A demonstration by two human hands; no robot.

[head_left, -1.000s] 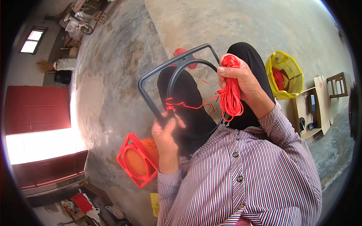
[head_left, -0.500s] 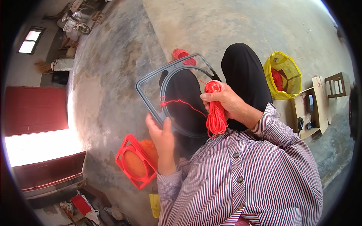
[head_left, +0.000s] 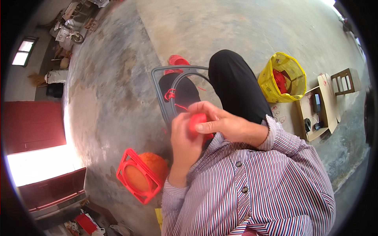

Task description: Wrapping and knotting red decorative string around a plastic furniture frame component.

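My right hand (head_left: 232,126) is closed on a bundle of red cord (head_left: 195,122), with its thumb across the front. Against the other side of the bundle sits my left hand (head_left: 183,137), its fingers bent round the cord and slightly blurred. A grey plastic frame (head_left: 159,92) with a round opening rests on my lap behind both hands, its lower part hidden by them. Red cord is wound and knotted (head_left: 169,94) on the frame's left side, and a strand runs from there towards my hands.
A red plastic frame (head_left: 128,179) leans against an orange rounded thing (head_left: 155,165) on the floor at left. To the right stand a yellow bag (head_left: 267,84) holding red material, an open cardboard box (head_left: 305,112) with devices, and a small wooden stool (head_left: 346,82).
My right hand has brought the cord bundle left and down to meet my left hand. The left hand has left the grey frame's edge and closed in on the cord.
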